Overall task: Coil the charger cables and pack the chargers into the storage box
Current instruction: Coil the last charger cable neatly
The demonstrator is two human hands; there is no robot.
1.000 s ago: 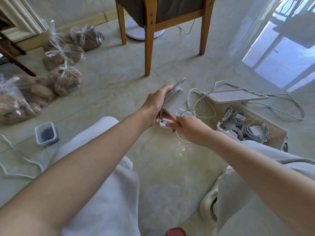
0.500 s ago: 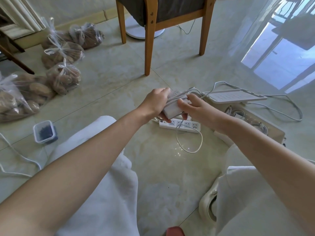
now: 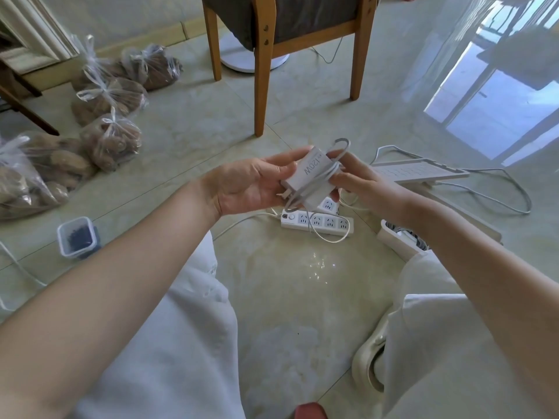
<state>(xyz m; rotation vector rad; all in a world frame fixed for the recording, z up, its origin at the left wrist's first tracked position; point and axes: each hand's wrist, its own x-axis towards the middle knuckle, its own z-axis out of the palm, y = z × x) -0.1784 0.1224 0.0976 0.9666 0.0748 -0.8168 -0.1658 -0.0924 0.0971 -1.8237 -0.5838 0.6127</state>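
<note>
A white charger (image 3: 307, 173) marked 120W is held up in front of me above the floor. My left hand (image 3: 251, 186) holds it palm up, fingers and thumb curled round its left side. Its grey cable (image 3: 325, 172) is wound round the body in several turns, with a loop sticking up at the top and a loose end hanging down to the floor. My right hand (image 3: 360, 182) pinches the wound cable against the charger's right side. The storage box (image 3: 396, 237) sits on the floor at the right, mostly hidden behind my right forearm, with coiled cables showing inside.
A white power strip (image 3: 317, 222) lies on the floor under the charger. The box's white lid (image 3: 417, 170) rests behind my right hand with a cable trailing round it. A wooden chair (image 3: 284, 40) stands ahead, bagged goods (image 3: 112, 140) and a small plastic tub (image 3: 77, 237) at left.
Both hands have lifted the charger higher and turned it so the 120W face shows. More cable is wound round its body, and the loose loop on the floor is shorter.
</note>
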